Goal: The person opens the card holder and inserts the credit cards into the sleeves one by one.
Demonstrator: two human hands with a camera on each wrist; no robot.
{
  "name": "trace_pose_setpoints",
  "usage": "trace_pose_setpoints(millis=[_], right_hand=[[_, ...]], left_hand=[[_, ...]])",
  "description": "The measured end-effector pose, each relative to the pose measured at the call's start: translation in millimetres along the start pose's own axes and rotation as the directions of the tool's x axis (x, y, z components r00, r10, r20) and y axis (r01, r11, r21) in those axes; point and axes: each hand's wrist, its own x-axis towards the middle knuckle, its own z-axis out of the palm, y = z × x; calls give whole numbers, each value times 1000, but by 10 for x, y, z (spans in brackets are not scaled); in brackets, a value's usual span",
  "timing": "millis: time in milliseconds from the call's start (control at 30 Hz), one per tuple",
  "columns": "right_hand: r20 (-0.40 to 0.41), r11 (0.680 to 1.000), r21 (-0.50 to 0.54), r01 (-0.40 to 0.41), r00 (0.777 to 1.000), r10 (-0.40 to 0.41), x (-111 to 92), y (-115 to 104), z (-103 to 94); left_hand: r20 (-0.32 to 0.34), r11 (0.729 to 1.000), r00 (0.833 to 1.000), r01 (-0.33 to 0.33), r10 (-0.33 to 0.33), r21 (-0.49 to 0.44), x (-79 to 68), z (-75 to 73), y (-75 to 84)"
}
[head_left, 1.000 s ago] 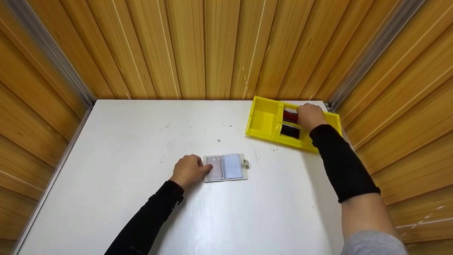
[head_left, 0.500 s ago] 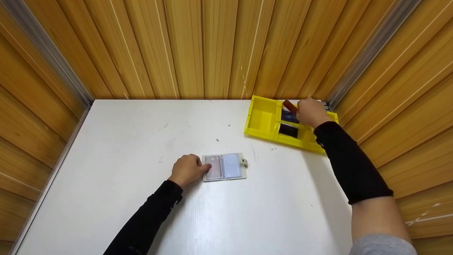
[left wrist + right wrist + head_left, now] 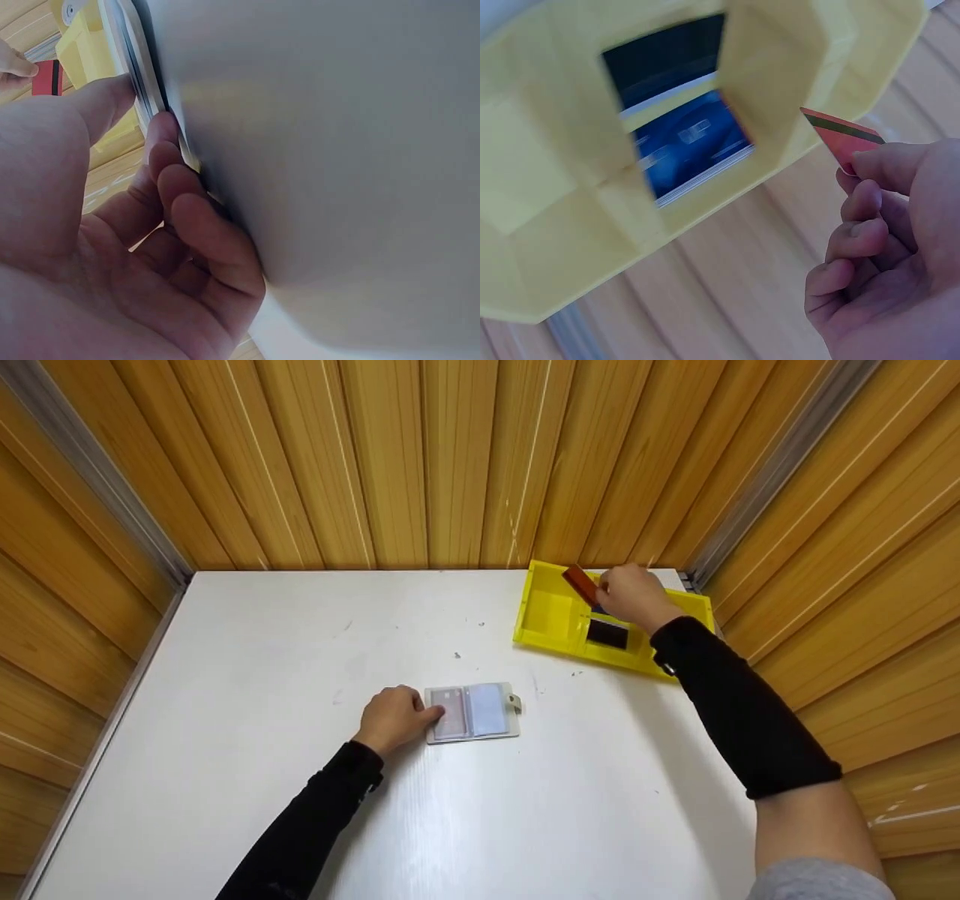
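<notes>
An open card holder (image 3: 489,711) with clear plastic sleeves and a snap tab lies on the white table. My left hand (image 3: 394,718) pinches its left edge, thumb on top and fingers below, as the left wrist view shows. Over the yellow tray (image 3: 551,611), my right hand (image 3: 636,596) pinches a red card (image 3: 847,133) with a dark stripe between thumb and index finger. Below it in the tray's middle section sit a stack of blue cards (image 3: 694,142) and, in the neighbouring slot, a dark card stack (image 3: 607,634).
The tray stands at the back right of the white table (image 3: 300,645), close to the wood-patterned back wall (image 3: 390,465). Another wood-patterned wall (image 3: 847,660) rises on the right. Small dark marks dot the tabletop.
My right hand has lifted the red card out of its slot, uncovering blue cards, and moved left with it over the tray. My left hand keeps its place on the card holder.
</notes>
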Motion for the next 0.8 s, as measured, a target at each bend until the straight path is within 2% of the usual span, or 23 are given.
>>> trace_pose_setpoints(millis=[233, 567, 800], right_hand=[[37, 999, 39, 30, 999, -32, 15, -327, 36], [102, 994, 97, -40, 994, 30, -60, -728, 140], [66, 990, 120, 68, 995, -76, -163, -957, 256]], left_hand=[[-3, 1000, 1000, -7, 7, -7, 10, -9, -33], [7, 1000, 1000, 7, -7, -12, 7, -17, -44], [25, 999, 1000, 19, -18, -26, 5, -21, -55]])
